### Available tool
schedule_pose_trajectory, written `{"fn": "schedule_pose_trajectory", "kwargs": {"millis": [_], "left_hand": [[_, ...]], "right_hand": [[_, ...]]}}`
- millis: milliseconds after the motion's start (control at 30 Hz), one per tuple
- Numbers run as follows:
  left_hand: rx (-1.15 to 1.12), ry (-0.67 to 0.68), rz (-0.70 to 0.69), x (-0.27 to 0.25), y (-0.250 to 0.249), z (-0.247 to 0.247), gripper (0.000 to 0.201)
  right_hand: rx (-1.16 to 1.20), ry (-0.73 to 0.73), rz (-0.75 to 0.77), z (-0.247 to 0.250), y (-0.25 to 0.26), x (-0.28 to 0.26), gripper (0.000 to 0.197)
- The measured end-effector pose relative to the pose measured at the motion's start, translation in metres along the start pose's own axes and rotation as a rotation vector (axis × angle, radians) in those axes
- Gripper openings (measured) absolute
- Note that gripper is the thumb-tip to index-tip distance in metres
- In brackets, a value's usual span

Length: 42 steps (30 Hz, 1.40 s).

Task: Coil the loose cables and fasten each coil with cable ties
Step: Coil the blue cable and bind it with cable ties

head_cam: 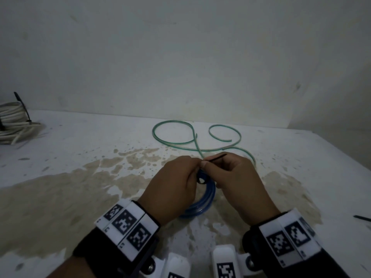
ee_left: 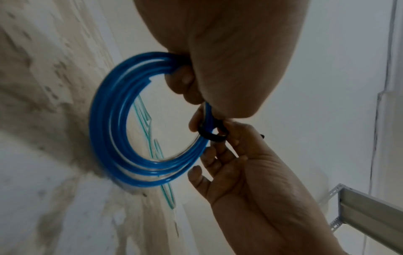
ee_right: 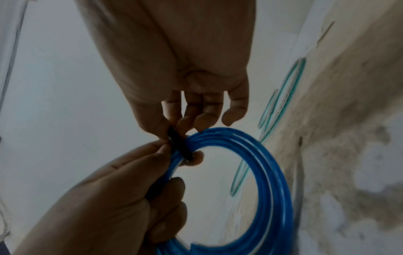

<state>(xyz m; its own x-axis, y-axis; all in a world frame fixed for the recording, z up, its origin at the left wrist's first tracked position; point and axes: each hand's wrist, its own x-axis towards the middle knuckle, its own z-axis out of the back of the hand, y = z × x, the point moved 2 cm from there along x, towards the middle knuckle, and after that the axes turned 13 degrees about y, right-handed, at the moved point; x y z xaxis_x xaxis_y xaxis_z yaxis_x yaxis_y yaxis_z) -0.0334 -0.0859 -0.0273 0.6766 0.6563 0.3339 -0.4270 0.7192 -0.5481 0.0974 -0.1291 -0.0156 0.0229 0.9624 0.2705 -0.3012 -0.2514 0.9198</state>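
In the lower middle of the head view, the left hand (head_cam: 172,183) and the right hand (head_cam: 236,177) meet over a blue cable coil (head_cam: 202,201) that stands on edge on the stained white table (head_cam: 60,157). The left hand grips the top of the coil, fingers curled round the bundled loops. A black cable tie (head_cam: 215,158) is looped around the coil just beside those fingers; the right hand pinches its free tail between thumb and forefinger, and the tail points up and to the right. The loop of the tie stands slack around the strands, as the left wrist view shows (ee_left: 212,135).

Beyond the hands, in the middle of the frame, a green cable (head_cam: 192,137) lies loose on the table in two open curls. At the left edge, a white cable coil (head_cam: 14,121) rests on the table with a black tie (head_cam: 25,109) around it. At the lower right edge, another black cable tie (head_cam: 361,217) lies on the table. Both wrists wear black bands with white marker tags.
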Motion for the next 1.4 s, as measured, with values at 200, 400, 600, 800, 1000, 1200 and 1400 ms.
{"fn": "schedule_pose_trajectory", "kwargs": {"millis": [200, 400, 600, 800, 1000, 1200, 1400], "left_hand": [[-0.106, 0.029, 0.079, 0.001, 0.002, -0.002, 0.034], [-0.03, 0.044, 0.007, -0.001, 0.0, -0.001, 0.038], [-0.206, -0.032, 0.061, -0.001, -0.002, 0.001, 0.027], [-0.369, -0.062, 0.082, -0.005, -0.005, 0.004, 0.019], [-0.345, 0.024, 0.037, -0.004, -0.008, 0.003, 0.013], [-0.378, -0.035, 0.076, -0.003, -0.005, 0.003, 0.007], [-0.332, -0.016, 0.073, -0.002, -0.002, 0.002, 0.009]], "right_hand": [[-0.051, -0.089, 0.08, -0.001, 0.002, -0.002, 0.01], [-0.071, 0.035, 0.03, 0.0, 0.004, -0.001, 0.014], [-0.144, -0.094, 0.109, 0.005, 0.004, -0.001, 0.012], [-0.104, -0.116, 0.142, 0.006, 0.004, -0.002, 0.009], [-0.271, -0.09, 0.198, 0.005, 0.003, -0.001, 0.012], [-0.35, -0.061, 0.251, 0.005, 0.003, -0.001, 0.022], [-0.496, -0.062, 0.38, 0.007, 0.009, 0.0, 0.022]]}}
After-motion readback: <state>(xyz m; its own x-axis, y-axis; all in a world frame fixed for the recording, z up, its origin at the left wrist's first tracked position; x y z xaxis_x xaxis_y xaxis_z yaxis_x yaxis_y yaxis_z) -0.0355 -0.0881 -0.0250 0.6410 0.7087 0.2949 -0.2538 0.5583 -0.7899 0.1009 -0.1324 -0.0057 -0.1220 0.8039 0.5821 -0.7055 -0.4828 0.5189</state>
